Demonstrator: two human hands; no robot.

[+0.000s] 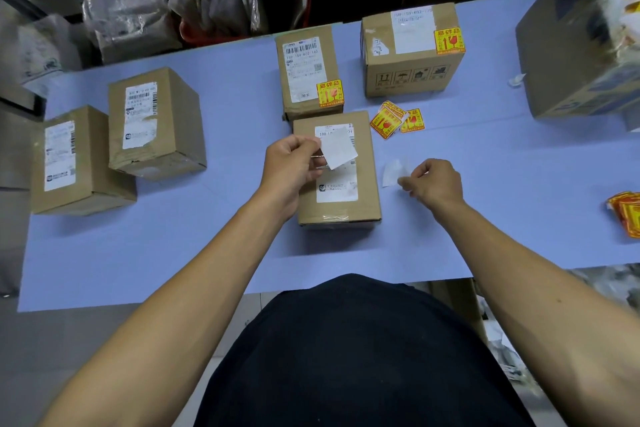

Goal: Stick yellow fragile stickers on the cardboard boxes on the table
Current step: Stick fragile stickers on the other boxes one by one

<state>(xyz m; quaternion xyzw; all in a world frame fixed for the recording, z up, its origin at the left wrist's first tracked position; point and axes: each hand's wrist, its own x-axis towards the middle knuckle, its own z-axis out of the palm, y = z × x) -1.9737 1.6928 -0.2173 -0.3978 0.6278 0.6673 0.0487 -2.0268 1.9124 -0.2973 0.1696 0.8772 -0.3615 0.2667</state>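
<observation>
My left hand [291, 166] pinches a white square sheet [337, 151] over the nearest cardboard box [367, 180], which shows only a white shipping label. To that box's right, my right hand [436, 184] pinches a thin translucent white piece [393, 173] just above the table. I cannot tell which piece is the sticker and which its backing. Loose yellow fragile stickers [394, 120] lie behind my right hand. Two boxes further back, the middle one [306, 97] and the right one [412, 76], each carry a yellow sticker. Two boxes at the left [180, 121] [93, 163] carry none.
The light blue table [173, 246] holds a large cardboard box [568, 45] at the far right and a pile of yellow stickers [627, 213] at the right edge. Bags and parcels are stacked behind the table.
</observation>
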